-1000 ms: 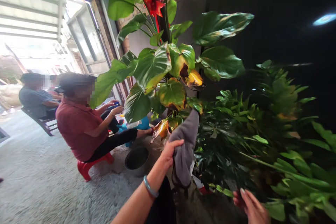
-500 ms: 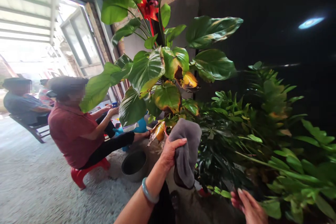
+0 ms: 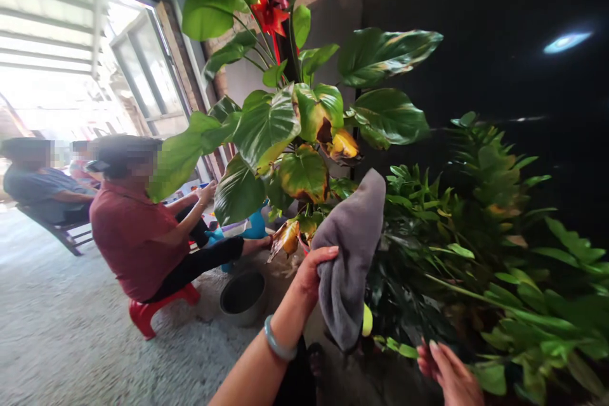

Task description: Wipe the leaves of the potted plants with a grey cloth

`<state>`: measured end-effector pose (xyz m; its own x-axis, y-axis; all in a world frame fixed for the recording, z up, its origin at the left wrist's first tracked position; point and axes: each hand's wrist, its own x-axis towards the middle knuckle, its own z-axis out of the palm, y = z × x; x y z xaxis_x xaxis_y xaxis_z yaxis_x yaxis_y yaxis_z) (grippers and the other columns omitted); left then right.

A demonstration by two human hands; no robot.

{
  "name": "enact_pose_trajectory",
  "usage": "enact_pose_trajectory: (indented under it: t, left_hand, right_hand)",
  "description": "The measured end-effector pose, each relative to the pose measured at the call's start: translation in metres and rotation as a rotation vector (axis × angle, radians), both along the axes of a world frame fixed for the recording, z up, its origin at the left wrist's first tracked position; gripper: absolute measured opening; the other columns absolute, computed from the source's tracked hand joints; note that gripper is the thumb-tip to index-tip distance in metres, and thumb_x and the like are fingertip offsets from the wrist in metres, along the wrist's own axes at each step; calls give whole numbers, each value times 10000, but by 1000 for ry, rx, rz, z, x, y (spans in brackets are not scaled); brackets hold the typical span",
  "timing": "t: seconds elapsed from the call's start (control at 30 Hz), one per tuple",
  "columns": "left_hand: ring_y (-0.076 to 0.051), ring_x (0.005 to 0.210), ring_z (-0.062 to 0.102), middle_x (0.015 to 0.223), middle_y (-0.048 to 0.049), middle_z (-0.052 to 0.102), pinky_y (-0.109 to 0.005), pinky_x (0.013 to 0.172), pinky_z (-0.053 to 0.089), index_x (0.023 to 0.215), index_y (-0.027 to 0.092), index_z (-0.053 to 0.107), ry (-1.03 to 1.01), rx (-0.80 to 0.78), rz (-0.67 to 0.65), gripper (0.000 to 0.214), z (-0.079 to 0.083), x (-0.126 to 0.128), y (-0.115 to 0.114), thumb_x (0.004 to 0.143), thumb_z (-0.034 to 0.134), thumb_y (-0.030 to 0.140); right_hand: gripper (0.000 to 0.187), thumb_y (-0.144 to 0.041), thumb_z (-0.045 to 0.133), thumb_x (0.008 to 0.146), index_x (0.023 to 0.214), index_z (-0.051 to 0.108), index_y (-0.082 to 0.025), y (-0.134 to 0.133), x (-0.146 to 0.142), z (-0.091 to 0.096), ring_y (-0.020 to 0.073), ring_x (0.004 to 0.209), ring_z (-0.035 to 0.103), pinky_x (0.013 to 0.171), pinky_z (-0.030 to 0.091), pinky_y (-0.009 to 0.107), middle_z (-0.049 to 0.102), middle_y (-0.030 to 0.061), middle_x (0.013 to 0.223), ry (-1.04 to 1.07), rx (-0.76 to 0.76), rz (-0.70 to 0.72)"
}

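Observation:
My left hand, with a pale bangle on the wrist, is closed around a grey cloth. The cloth stands up above the hand and also hangs down below it. A yellow-green patch shows at its right edge; I cannot tell what it is. At the lower right, my right hand pinches a thin stem with small green leaves; the fingertips hide part of the stem. Behind the cloth rises a large-leaved potted plant, some of its leaves yellow and brown at the edges.
Dense leafy plants fill the right side before a dark panel. On the left, a person in a red shirt sits on a red stool beside a dark bucket. Another person sits on a chair farther back.
The grey cloth has swung up and to the right, its top now higher. My left hand has shifted only slightly. The right hand stays nearly in place.

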<state>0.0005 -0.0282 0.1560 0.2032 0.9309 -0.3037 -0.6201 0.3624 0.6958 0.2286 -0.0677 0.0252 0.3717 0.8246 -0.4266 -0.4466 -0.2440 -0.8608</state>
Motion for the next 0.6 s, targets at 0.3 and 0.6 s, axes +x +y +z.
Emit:
enact_pose_trajectory:
  t: [0.3,0.6]
  left_hand:
    - [-340,887,682,833,-110,746,-395,760,506,900,138,729,200,138,-318,466,-62,38,-37,437,734,86]
    - [-220,655,672,711,-65,727,-330,691,536,848,125,697,149,177,-50,307,-5,36,10,545,717,173]
  right_hand:
    - [503,-494,814,229,609,637,-215,2,10,-17,209,508,608,496,508,308,663,18,537,-50,-1,-7]
    - [582,-522,872,168,590,650,-188,1,1,-5,196,553,634,517,527,303,690,29,592,163,103,-36]
